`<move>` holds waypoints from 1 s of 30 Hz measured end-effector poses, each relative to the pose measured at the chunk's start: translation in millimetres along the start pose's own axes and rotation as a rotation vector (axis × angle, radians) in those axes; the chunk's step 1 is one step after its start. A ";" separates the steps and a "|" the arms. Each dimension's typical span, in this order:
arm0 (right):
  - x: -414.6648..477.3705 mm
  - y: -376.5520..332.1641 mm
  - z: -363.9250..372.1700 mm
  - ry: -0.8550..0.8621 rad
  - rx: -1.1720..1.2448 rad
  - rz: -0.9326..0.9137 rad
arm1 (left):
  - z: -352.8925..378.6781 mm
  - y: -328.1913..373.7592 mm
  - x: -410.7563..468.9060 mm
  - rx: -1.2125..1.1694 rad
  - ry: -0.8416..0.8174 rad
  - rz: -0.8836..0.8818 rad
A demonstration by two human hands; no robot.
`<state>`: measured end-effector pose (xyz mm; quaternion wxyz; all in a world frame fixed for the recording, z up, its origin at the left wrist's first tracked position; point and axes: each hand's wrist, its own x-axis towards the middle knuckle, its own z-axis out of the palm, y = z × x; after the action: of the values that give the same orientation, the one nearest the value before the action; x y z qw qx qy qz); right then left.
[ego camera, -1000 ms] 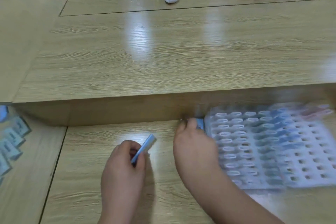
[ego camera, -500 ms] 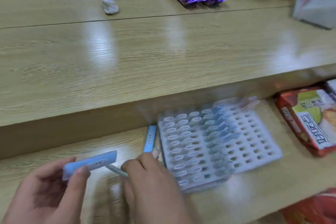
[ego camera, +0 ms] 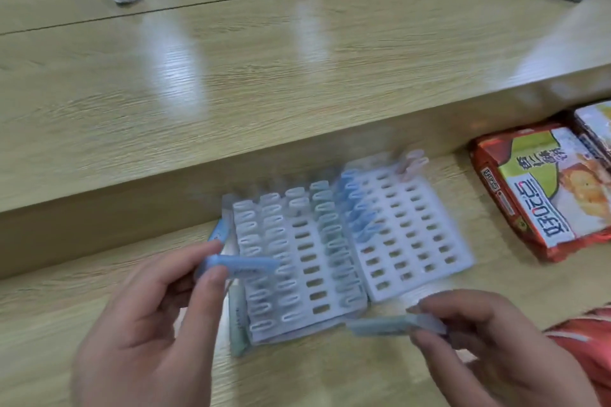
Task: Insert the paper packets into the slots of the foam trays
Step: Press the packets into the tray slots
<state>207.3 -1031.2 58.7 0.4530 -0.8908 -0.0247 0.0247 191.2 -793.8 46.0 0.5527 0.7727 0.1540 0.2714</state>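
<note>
Two paper packets in hand at the near edge of the foam trays.

A blue packet is pinched between thumb and fingers of the left hand, and its free end reaches over the left foam tray just right of that hand. A pale packet is gripped at the fingertips of the right hand, just left of it. The right foam tray, its slots mostly open, lies beyond the right hand. A loose packet is seen between the left hand and the left tray.
</note>
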 end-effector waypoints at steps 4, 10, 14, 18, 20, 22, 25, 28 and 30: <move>16.0 15.8 -18.5 0.163 0.047 -0.171 | 19.0 5.9 1.0 0.204 -0.078 0.121; 34.1 22.1 -14.4 0.136 0.073 -0.276 | 43.1 0.8 8.4 0.432 -0.145 0.208; 39.1 21.4 -9.5 0.081 0.124 -0.312 | 52.0 0.1 15.1 0.469 -0.145 0.209; 47.0 26.5 -12.1 0.099 0.116 -0.350 | 61.4 -3.6 23.2 0.582 -0.164 0.202; 53.6 32.5 -15.8 0.132 0.112 -0.332 | 65.9 -4.2 25.4 0.623 -0.189 0.186; 61.3 37.9 -18.9 0.157 0.125 -0.298 | 68.4 -3.8 27.3 0.638 -0.199 0.179; 71.8 42.5 -20.5 0.111 0.092 -0.282 | 71.4 -3.6 29.4 0.651 -0.203 0.191; 76.5 45.1 -14.7 0.069 0.043 -0.307 | 74.2 -2.5 30.6 0.658 -0.210 0.186; 77.9 46.0 -9.5 0.043 0.043 -0.307 | 75.3 -1.9 30.4 0.647 -0.209 0.176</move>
<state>286.6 -1060.8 25.4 0.4707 -0.8671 -0.1502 -0.0634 260.2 -834.9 33.5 0.2667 0.9418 0.1072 0.1746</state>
